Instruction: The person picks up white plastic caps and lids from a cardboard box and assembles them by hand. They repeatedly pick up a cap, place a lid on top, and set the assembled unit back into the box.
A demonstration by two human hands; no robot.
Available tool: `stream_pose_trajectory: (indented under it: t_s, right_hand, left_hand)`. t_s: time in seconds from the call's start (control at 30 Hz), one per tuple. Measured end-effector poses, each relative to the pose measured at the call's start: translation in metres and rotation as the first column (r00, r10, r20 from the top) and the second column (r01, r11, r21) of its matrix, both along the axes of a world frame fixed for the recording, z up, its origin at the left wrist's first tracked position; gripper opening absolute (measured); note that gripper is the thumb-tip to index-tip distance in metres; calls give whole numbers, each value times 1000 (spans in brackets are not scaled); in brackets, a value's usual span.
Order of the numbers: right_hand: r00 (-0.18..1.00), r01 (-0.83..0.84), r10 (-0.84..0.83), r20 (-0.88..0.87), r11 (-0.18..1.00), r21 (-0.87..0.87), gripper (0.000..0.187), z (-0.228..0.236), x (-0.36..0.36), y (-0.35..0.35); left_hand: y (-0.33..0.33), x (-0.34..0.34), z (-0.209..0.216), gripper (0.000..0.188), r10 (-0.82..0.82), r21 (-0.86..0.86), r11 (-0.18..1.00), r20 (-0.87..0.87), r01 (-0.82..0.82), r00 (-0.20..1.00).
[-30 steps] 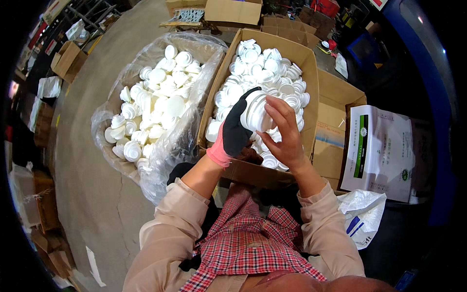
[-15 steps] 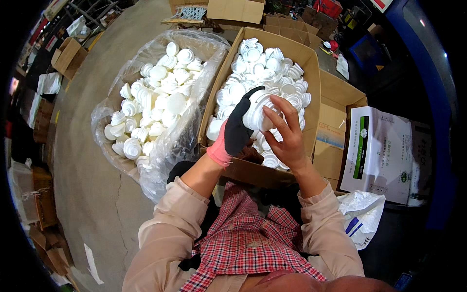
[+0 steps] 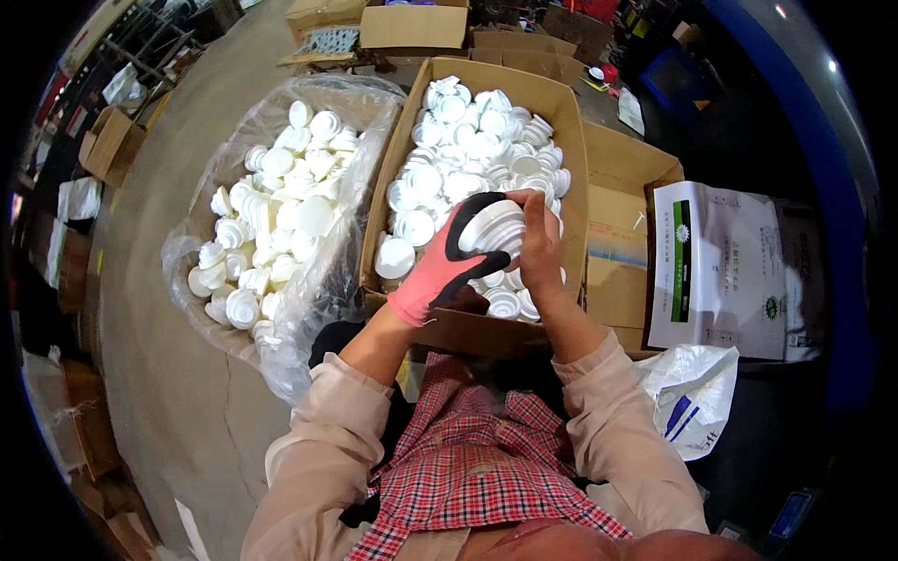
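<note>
A white ribbed round plastic cap (image 3: 493,229) is held between my two hands above the near part of a cardboard box (image 3: 572,154). My left hand (image 3: 447,257), in a pink and black glove, curls its thumb and fingers round the cap's left side. From the right, my bare right hand (image 3: 540,245) closes on the cap's other side, its fingertips partly hidden. Many white caps (image 3: 486,140) like it fill the box below. To the left, a clear plastic bag (image 3: 192,248) holds another heap of white caps (image 3: 281,206).
Right of the box lie open cardboard flaps (image 3: 617,252) and a white printed carton (image 3: 725,271). A crumpled white sack (image 3: 692,397) sits nearer me. Cardboard boxes (image 3: 412,26) stand at the far side. A blue machine panel (image 3: 804,103) rises at the right.
The cap has turned in my hands and now shows its ribbed side. My right hand has gone from spread fingers to a grip on it. The whole view has shifted slightly.
</note>
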State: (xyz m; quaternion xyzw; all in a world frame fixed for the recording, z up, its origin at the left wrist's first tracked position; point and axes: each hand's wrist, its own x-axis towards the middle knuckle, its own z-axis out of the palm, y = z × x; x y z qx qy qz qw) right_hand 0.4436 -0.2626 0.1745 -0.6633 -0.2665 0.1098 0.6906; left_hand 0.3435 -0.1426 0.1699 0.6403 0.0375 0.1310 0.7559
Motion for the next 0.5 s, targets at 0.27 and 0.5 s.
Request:
stream_pose_trajectory:
  t_s: [0.27,0.5]
  right_hand:
    - [989,98,-89,117,992,-80,57,-10,13,0]
    - [967,-143,179,-182,970,197,57,-11,28,1]
  left_hand:
    - [-4,2,-57,59,232,323,923,-40,-207,972]
    - [22,1,-33,43,98,-312,947,71,-71,993]
